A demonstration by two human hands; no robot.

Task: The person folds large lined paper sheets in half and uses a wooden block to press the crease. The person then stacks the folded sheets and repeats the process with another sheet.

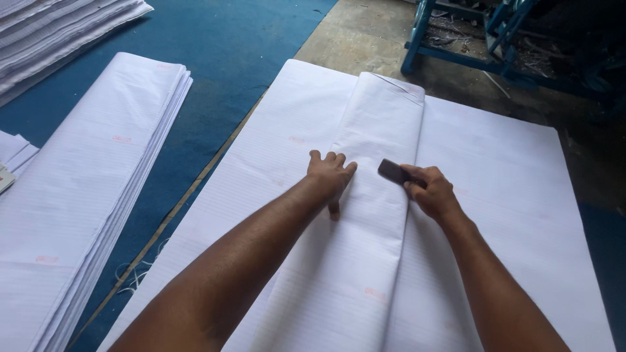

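Folded ruled sheet (pixel 365 221) lies mid-frame; left hand (pixel 331 175) presses it flat, fingers spread, while right hand (pixel 432 192) grips a dark block (pixel 393 172) at the fold's right edge.

left hand (pixel 332 175): flat on folded sheet (pixel 365 221), centre | right hand (pixel 432 192): grip closed on dark flat tool (pixel 392 171), pressing the fold's right edge | large ruled sheets (pixel 508 195) beneath | paper stack (pixel 85 189) at 9 o'clock | blue frame (pixel 456 55) at 1 o'clock
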